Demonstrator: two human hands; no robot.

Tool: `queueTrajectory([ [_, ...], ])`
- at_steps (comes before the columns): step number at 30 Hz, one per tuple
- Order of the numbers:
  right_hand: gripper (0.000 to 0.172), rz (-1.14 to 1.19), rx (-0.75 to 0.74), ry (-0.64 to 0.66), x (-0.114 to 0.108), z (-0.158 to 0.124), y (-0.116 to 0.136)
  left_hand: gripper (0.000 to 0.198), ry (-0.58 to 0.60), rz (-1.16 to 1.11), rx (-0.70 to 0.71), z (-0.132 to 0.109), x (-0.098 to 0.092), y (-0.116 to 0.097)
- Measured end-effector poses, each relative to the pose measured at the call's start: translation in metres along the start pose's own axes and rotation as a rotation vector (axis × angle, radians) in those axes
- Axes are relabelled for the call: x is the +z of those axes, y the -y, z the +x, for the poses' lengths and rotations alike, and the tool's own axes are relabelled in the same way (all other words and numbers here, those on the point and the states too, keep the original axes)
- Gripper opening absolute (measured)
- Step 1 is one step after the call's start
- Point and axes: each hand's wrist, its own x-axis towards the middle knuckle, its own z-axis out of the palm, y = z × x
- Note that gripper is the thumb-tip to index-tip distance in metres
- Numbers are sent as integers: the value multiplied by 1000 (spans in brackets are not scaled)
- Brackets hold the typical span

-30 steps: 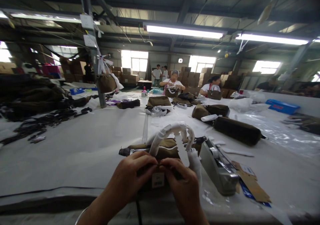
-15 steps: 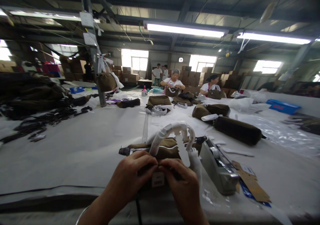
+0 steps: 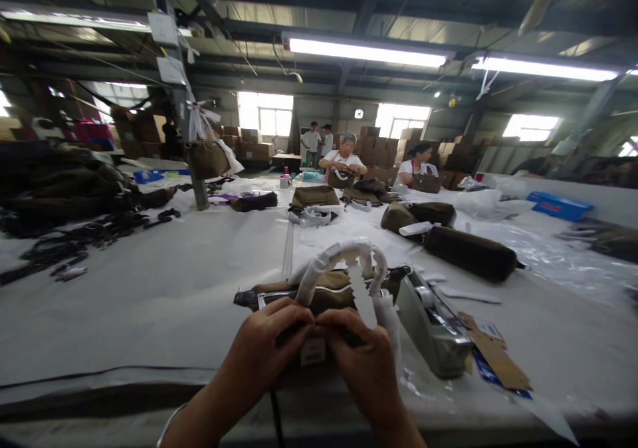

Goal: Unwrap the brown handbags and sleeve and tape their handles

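Note:
An olive-brown handbag (image 3: pixel 331 280) with a silver zip and white-wrapped handles (image 3: pixel 319 268) stands at the near edge of the table. My left hand (image 3: pixel 272 335) and my right hand (image 3: pixel 359 348) meet at its near side, fingertips pinched together. What they pinch is too small to make out. Just below the fingertips hangs a white tag (image 3: pixel 313 351) with printed marks. A grey tape dispenser (image 3: pixel 436 332) is right of the bag.
Brown cardboard tags (image 3: pixel 498 355) lie right of the dispenser. Further back are a dark cylindrical bag (image 3: pixel 471 252), more olive bags (image 3: pixel 314 199), and dark straps (image 3: pixel 100 228) at left. Two people work across the table. A metal post (image 3: pixel 184 102) rises at left.
The view has shifted slightly. Both hands remain pinched together at the bag, with little visible movement. The person at the far right across the table has turned their head.

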Motion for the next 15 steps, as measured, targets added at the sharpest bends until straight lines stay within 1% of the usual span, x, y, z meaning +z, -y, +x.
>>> queueTrajectory([
  [5, 11, 51, 88, -70, 5, 1, 0, 8, -8, 26, -11, 0, 1, 1],
  [9, 12, 67, 107, -47, 7, -1, -2, 10, -33, 38, 4, 0, 0, 0],
  [15, 11, 176, 206, -59, 8, -2, -5, 9, -31, 40, -8, 1, 1, 0],
])
